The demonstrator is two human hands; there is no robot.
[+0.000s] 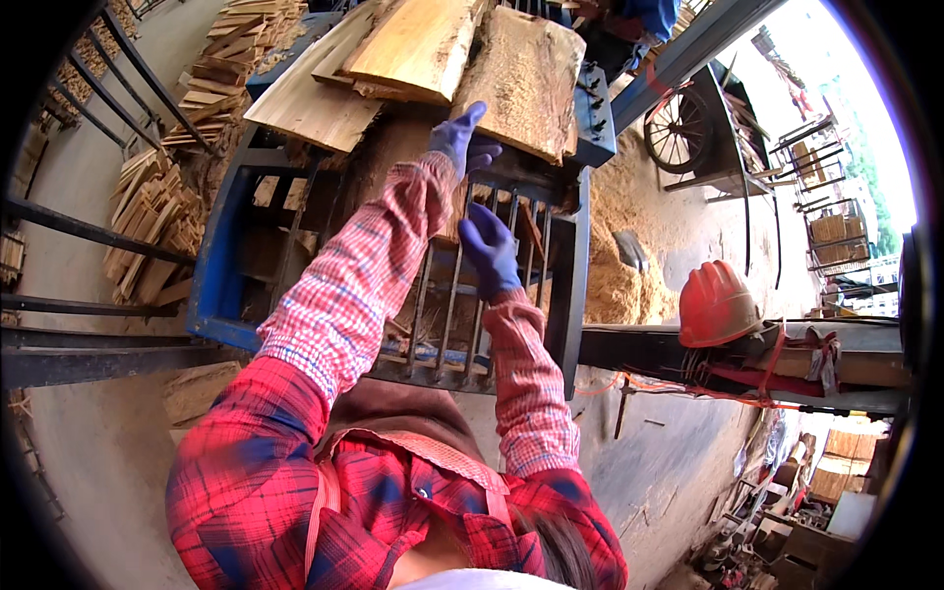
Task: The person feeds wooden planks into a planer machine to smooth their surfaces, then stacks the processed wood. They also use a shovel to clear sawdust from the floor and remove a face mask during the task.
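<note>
Head view: the left hand (457, 140), in a purple glove, is at the near edges of the wooden boards, its grip open with the fingers spread; whether a fingertip touches wood I cannot tell. The right hand (489, 248), gloved alike, is lower and nearer the body, above the dark metal bars (449, 310), its grip open too, fingers loosely bent and holding nothing visible. The boards lie overlapping on the far part of a blue metal frame (214, 270): a pale one on the left (320, 103), a yellowish one in the middle (418, 44), a rough-faced one on the right (521, 84). A red helmet (718, 305) rests on the beam at right; sawdust (612, 261) lies beside the frame.
</note>
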